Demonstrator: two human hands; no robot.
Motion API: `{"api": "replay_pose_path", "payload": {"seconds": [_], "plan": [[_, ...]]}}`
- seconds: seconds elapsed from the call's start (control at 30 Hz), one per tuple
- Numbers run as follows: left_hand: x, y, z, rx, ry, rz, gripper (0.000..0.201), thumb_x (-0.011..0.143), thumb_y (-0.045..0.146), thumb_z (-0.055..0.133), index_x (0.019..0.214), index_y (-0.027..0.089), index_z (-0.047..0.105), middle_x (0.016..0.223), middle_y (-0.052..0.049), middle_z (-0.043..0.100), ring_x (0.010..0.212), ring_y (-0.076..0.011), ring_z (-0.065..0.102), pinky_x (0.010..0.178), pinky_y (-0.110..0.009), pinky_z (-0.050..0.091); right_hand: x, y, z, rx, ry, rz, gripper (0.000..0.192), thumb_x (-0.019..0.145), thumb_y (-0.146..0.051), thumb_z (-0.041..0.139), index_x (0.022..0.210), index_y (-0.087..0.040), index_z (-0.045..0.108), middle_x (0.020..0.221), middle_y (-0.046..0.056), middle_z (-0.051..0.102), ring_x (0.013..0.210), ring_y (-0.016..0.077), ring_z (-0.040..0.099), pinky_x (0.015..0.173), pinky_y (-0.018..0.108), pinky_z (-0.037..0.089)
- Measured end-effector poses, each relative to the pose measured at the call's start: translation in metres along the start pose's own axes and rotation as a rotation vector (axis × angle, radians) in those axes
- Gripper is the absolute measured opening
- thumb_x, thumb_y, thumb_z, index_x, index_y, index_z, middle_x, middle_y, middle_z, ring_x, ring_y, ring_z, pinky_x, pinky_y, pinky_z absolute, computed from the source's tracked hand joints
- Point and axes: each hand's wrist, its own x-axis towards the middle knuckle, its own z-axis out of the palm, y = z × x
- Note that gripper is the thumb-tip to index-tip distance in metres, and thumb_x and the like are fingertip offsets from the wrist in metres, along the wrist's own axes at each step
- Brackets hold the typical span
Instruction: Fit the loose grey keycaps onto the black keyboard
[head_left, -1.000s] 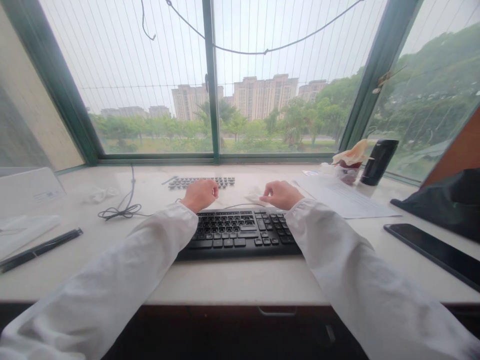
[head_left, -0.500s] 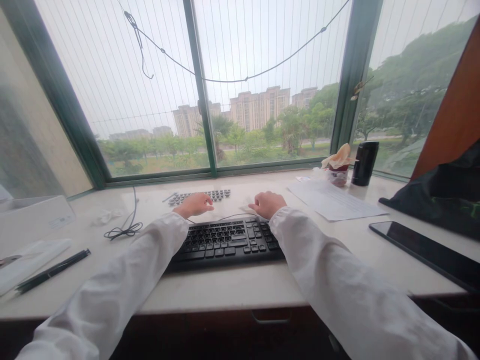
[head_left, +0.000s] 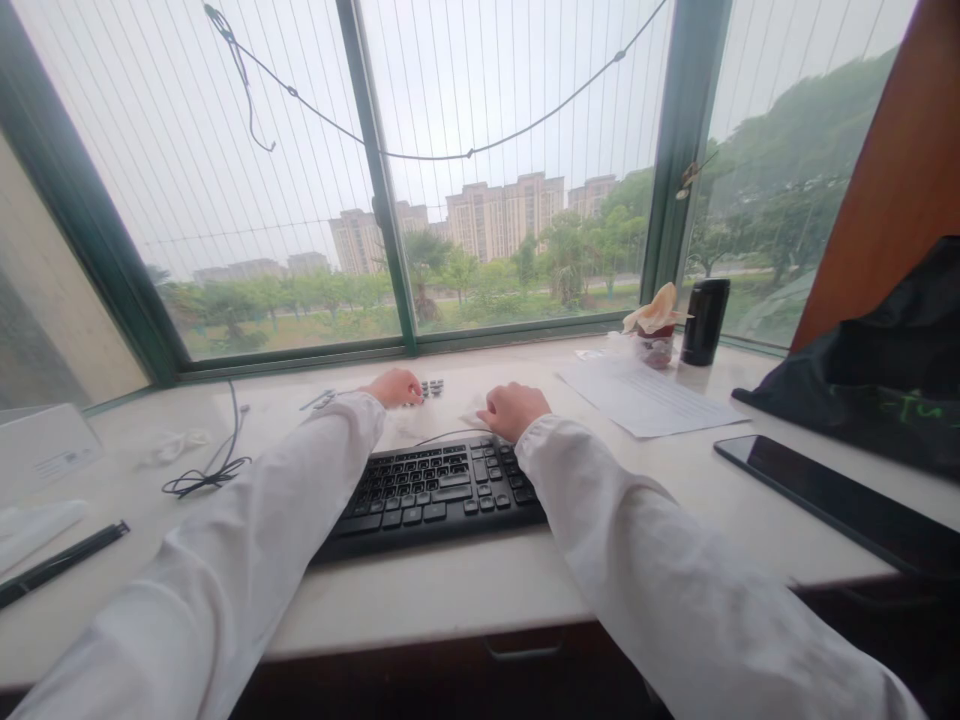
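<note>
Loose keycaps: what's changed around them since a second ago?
The left hand reached forward; with its sleeve, it now hides most of the loose keycaps. No grasp or release is clear. The right hand stays by the far edge of the keyboard; keyboard, paper and phone look unmoved.

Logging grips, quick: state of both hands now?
Left hand: curled near loose keys; whether holding anything, can't tell.
Right hand: curled beyond the keyboard; whether holding anything, can't tell.

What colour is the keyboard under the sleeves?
Black: the keyboard is black, keys included, and shows best in the head view.
</note>
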Motion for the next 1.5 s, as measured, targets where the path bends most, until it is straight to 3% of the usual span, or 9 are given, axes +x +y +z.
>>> {"api": "replay_pose_path", "payload": {"seconds": [0.2,0.4,0.6,0.93,1.27,1.5], "plan": [[0.007,0.003,0.006,-0.015,-0.005,0.015,0.028,0.068,0.038,0.069,0.089,0.021,0.075,0.084,-0.003,0.071,0.079,-0.0151,0.061,0.07,-0.02,0.041,0.0,0.0,0.0,0.001,0.001,-0.017,0.035,0.087,-0.047,0.051,0.092,-0.021,0.074,0.096,0.013,0.071,0.088,0.0243,0.066,0.074,0.032,0.046],[0.009,0.003,0.006,-0.025,0.007,0.018,0.035,0.067,0.039,0.069,0.097,0.023,0.074,0.088,-0.002,0.071,0.076,-0.0142,0.061,0.065,-0.02,0.04,0.0,0.0,0.0,-0.001,0.018,-0.021,0.037,0.087,-0.048,0.051,0.091,-0.02,0.074,0.094,0.013,0.071,0.085,0.024,0.066,0.072,0.032,0.046],[0.006,0.002,0.007,-0.032,0.024,0.006,0.03,0.07,0.043,0.067,0.09,0.023,0.076,0.082,-0.002,0.072,0.075,-0.0144,0.062,0.063,-0.021,0.04,0.0,0.0,0.001,0.0,0.03,-0.031,0.036,0.086,-0.048,0.051,0.087,-0.021,0.074,0.09,0.012,0.071,0.082,0.0243,0.066,0.069,0.032,0.046],[0.002,-0.009,0.003,-0.003,0.059,0.005,0.033,0.07,0.046,0.068,0.097,0.028,0.075,0.095,0.0,0.073,0.085,-0.0161,0.063,0.072,-0.021,0.042,0.001,0.0,0.003,-0.013,0.045,-0.026,0.034,0.086,-0.047,0.051,0.087,-0.022,0.073,0.091,0.011,0.071,0.083,0.0235,0.066,0.071,0.032,0.047],[0.002,-0.002,0.009,-0.022,0.048,0.015,0.027,0.064,0.041,0.074,0.085,0.025,0.077,0.086,-0.002,0.074,0.082,-0.0174,0.064,0.071,-0.022,0.043,0.0,0.0,0.003,-0.007,0.057,-0.028,0.034,0.085,-0.047,0.052,0.088,-0.021,0.074,0.09,0.011,0.072,0.082,0.0232,0.067,0.07,0.031,0.047],[-0.02,0.014,-0.015,-0.138,0.078,0.018,0.03,0.07,0.043,0.069,0.089,0.022,0.078,0.087,-0.003,0.075,0.081,-0.0178,0.066,0.07,-0.024,0.044,0.0,-0.001,0.002,0.02,0.082,-0.04,0.034,0.086,-0.047,0.053,0.085,-0.021,0.074,0.089,0.011,0.071,0.082,0.0234,0.065,0.071,0.032,0.046]]}}
